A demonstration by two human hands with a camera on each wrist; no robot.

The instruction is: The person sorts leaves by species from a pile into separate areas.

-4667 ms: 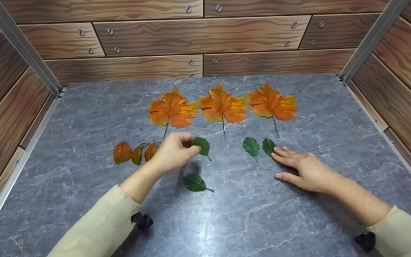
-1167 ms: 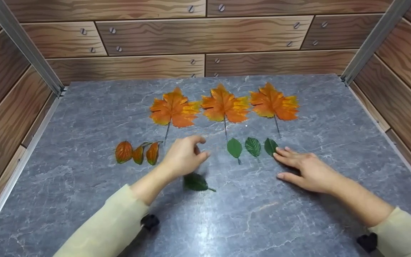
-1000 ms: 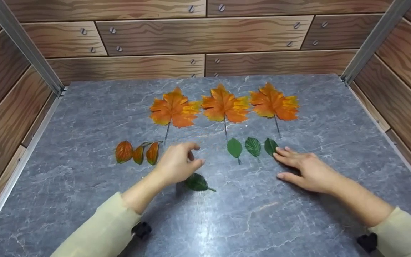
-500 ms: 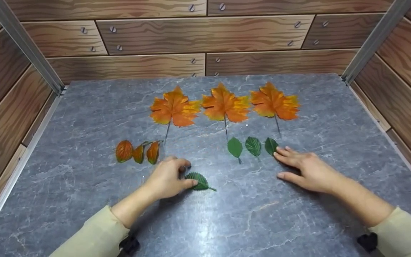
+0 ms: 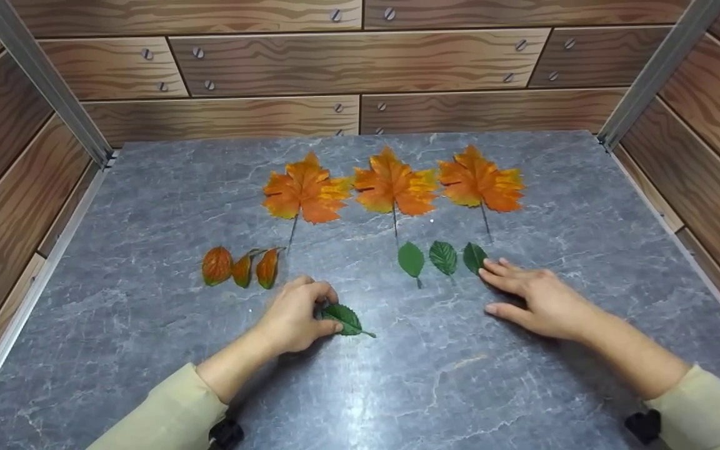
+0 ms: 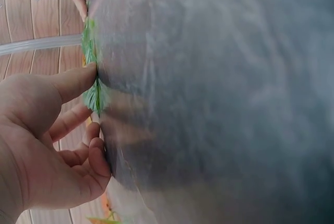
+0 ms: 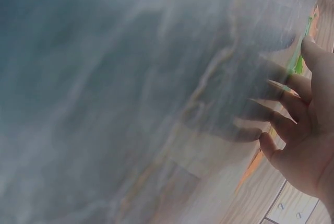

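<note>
In the head view my left hand (image 5: 297,315) pinches a serrated green leaf (image 5: 350,320) by its blunt end, thumb on top and stem pointing right. The left wrist view shows the thumb and forefinger of that hand (image 6: 57,135) meeting at the leaf (image 6: 95,97), low over the tabletop. My right hand (image 5: 541,300) rests with fingers spread, its fingertips on the edge of a dark green leaf (image 5: 474,257). Left of that one lie a ribbed green leaf (image 5: 443,257) and a smoother green leaf (image 5: 410,259), side by side with stems toward me.
Three orange maple leaves, at left (image 5: 305,187), middle (image 5: 394,182) and right (image 5: 480,179), form a row farther back. A sprig of orange-brown leaves (image 5: 217,266) lies at the left. Wood-patterned walls (image 5: 360,65) enclose the grey marbled table (image 5: 166,187) on three sides.
The smooth green leaf, earlier held in my left hand, now lies left of the ribbed one. My left hand came back toward me and took hold of the near leaf. My right hand stayed put.
</note>
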